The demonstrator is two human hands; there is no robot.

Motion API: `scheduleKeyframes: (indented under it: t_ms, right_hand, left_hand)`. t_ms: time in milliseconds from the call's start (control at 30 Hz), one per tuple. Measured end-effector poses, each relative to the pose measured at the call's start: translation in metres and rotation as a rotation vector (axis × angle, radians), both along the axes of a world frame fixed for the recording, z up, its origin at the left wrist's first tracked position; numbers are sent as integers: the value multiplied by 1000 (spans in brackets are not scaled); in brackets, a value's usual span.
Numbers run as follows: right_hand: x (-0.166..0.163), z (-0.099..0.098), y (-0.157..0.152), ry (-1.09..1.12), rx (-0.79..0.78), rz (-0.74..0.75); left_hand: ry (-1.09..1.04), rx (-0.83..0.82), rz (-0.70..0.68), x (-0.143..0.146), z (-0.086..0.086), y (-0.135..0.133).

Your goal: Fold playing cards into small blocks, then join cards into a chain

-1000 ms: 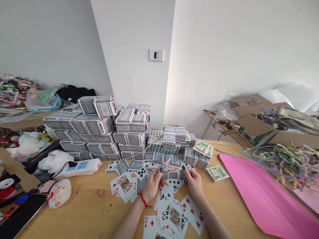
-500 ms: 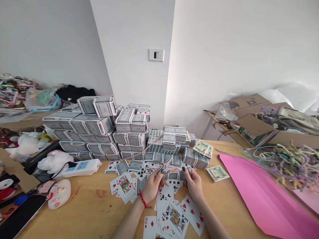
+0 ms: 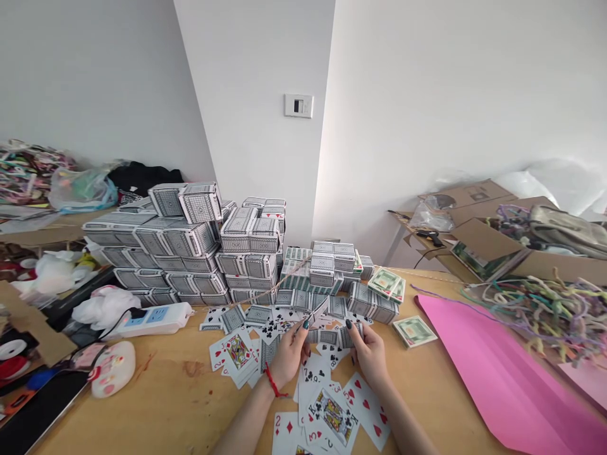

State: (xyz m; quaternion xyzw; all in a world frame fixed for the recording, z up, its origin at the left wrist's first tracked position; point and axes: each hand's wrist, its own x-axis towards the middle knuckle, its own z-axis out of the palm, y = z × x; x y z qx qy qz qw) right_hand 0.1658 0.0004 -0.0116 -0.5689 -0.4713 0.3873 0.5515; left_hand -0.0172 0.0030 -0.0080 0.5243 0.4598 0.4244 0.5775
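My left hand [image 3: 288, 355] pinches a single playing card [image 3: 315, 314] and tilts it upward. My right hand [image 3: 368, 352] grips a small deck of cards [image 3: 332, 335] held flat between both hands, just above the wooden table [image 3: 175, 392]. Loose playing cards [image 3: 332, 411] lie face up below my wrists, and more [image 3: 237, 349] lie to the left. Behind them a tall pile of grey patterned card boxes [image 3: 199, 253] is stacked against the wall.
A white power strip [image 3: 150, 319] and a pink-white pad [image 3: 112, 368] lie at the left. A large pink sheet [image 3: 497, 379] covers the right side, with coloured cords [image 3: 540, 309] and cardboard boxes [image 3: 478, 240] behind it. Green card packs [image 3: 413, 330] sit near the boxes.
Almost nothing differs: my hands and the cards keep the same place, with only a slight shift of the view.
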Motion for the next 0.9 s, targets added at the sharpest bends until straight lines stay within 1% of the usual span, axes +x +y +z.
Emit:
scheduleKeyframes:
  t_ms: [100, 167, 333, 533, 667, 900]
  right_hand:
    - [1, -2, 1, -45, 38, 15]
    - [0, -3, 1, -50, 37, 26]
    - [-4, 0, 0, 35, -17, 78]
    - [-7, 4, 0, 56, -12, 46]
    - [-8, 7, -1, 99, -34, 71]
    - [-10, 7, -1, 189, -33, 113]
  left_hand:
    - [-19, -23, 2, 0, -1, 1]
    - [-26, -30, 8, 0, -1, 1]
    - [21, -37, 38, 0, 2, 1]
    - [-22, -20, 31, 0, 1, 1]
    - [-37, -1, 47, 0, 0, 0]
    - [33, 9, 24, -2, -3, 0]
